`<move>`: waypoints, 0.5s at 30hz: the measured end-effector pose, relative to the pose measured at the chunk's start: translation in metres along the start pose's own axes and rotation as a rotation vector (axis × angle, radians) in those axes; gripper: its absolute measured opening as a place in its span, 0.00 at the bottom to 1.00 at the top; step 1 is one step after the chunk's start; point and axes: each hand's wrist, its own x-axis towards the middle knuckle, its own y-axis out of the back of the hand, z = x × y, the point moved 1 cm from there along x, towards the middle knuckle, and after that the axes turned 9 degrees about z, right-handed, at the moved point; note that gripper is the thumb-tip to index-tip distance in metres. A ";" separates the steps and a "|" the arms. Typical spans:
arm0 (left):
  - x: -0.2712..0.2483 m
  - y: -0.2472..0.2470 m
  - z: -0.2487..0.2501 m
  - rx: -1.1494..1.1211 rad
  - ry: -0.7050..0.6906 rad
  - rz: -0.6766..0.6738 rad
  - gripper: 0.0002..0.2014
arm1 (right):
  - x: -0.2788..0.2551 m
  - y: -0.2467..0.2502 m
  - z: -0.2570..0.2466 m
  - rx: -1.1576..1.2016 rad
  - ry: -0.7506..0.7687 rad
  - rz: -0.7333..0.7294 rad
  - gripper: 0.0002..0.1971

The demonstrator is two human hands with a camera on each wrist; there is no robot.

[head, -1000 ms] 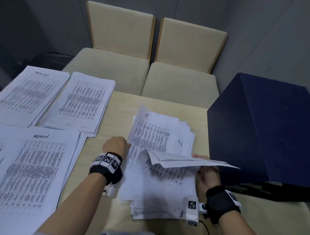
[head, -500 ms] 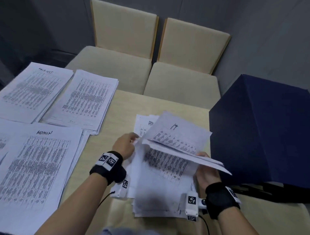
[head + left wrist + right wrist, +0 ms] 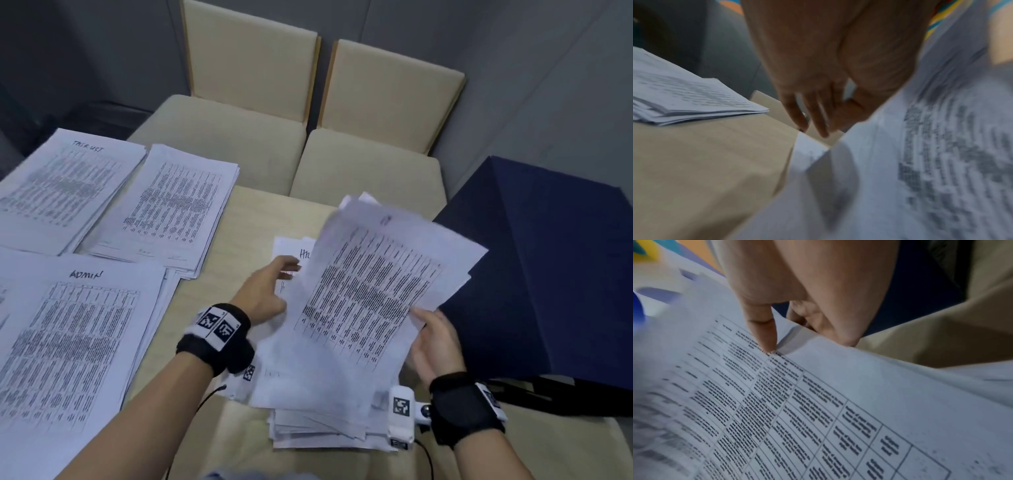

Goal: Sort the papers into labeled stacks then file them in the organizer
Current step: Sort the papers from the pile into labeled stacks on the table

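Right grip (image 3: 436, 346) pinched the lifted sheets (image 3: 373, 294) at their near right edge, thumb (image 3: 761, 331) on top, fingers under. Thin printed paper, light and floppy, likely to slip apart; best held at an edge with support below. Left grip (image 3: 265, 294) was open, just left of them, over the loose pile (image 3: 318, 421). Farther left on the bench (image 3: 236, 212): flat labeled stacks (image 3: 82, 339). Right, beyond: dark stiff organizer (image 3: 548, 274).

White papers (image 3: 363, 308) bear black printed tables; navy organizer (image 3: 548, 274); beige chairs (image 3: 387, 113).
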 end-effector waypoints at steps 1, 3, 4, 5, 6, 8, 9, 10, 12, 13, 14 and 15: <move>0.000 0.003 0.010 -0.101 0.005 -0.068 0.36 | -0.007 -0.009 -0.011 0.032 0.020 -0.058 0.49; 0.001 0.009 0.031 -0.269 0.013 -0.082 0.36 | -0.023 -0.031 -0.038 -0.006 0.125 -0.139 0.17; 0.002 0.013 0.042 -0.344 0.003 -0.047 0.35 | -0.033 -0.043 -0.052 -0.048 0.197 -0.184 0.10; 0.004 0.015 0.052 -0.415 -0.017 0.002 0.32 | -0.042 -0.055 -0.066 -0.051 0.283 -0.218 0.12; 0.004 0.018 0.063 -0.481 -0.043 0.056 0.29 | -0.054 -0.067 -0.080 -0.043 0.378 -0.250 0.14; 0.003 0.020 0.085 -0.587 -0.106 0.137 0.25 | -0.075 -0.084 -0.099 -0.068 0.579 -0.244 0.15; 0.003 0.021 0.093 -0.620 -0.140 0.169 0.25 | -0.085 -0.090 -0.106 -0.080 0.666 -0.229 0.16; 0.002 0.021 0.101 -0.642 -0.174 0.199 0.25 | -0.089 -0.093 -0.108 -0.082 0.734 -0.191 0.16; 0.001 0.017 0.107 -0.651 -0.200 0.267 0.22 | -0.097 -0.096 -0.107 -0.045 0.810 -0.162 0.19; -0.001 0.013 0.105 -0.637 -0.187 0.305 0.20 | -0.099 -0.095 -0.103 -0.035 0.816 -0.155 0.21; -0.003 0.009 0.101 -0.610 -0.155 0.333 0.19 | -0.096 -0.091 -0.094 -0.050 0.793 -0.141 0.23; -0.006 0.002 0.091 -0.569 -0.104 0.341 0.18 | -0.088 -0.085 -0.080 -0.118 0.749 -0.115 0.23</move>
